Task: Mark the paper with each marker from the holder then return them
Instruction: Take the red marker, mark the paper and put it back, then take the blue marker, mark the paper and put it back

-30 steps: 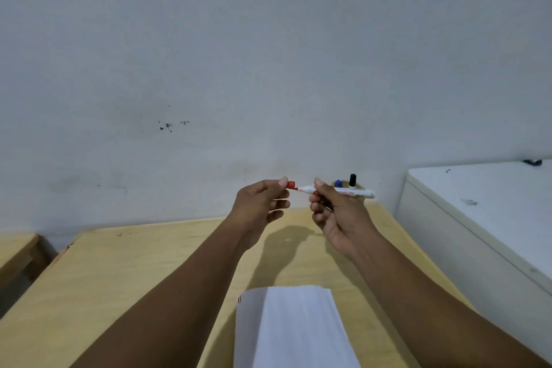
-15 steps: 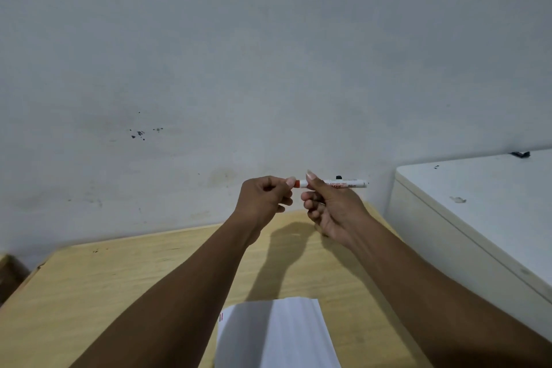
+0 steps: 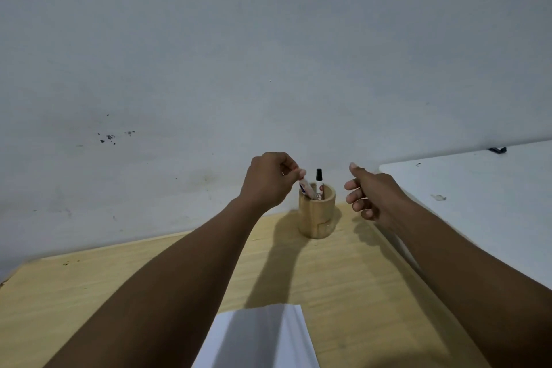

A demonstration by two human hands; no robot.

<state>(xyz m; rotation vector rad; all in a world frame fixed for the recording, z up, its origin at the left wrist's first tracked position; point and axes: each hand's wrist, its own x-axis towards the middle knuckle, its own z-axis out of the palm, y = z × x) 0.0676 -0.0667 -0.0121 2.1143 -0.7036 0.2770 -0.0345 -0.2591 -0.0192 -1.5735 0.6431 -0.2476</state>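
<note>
Left hand (image 3: 270,181): forearm runs up from 7 o'clock; wrist bent, knuckles up, fingertips pinched round the top of a white marker (image 3: 306,188) at the holder's 10 o'clock rim.
White marker: tilted, upper end under the fingertips, lower end inside the holder; dark blue and red print on the barrel, too blurred to read; cap colour hidden.
Right hand (image 3: 373,196): forearm enters from 4 o'clock; hand hangs in the air at 3 o'clock of the holder, apart from it, thumb up, fingers loosely curled, holding nothing.
Wooden holder (image 3: 317,219): round cup, upright on the table at its far edge, near the wall, between the two hands.
Black-capped marker (image 3: 319,185): upright in the holder, cap above the rim; the barrel carries red print and grey letters that begin "Bo", the rest hidden.
Paper (image 3: 263,337): white sheets at 6 o'clock of the holder, well apart from it, on the near part of the table.
Table (image 3: 89,293): pale wood.
White cabinet (image 3: 478,203): at 3 o'clock, beside the table.
</note>
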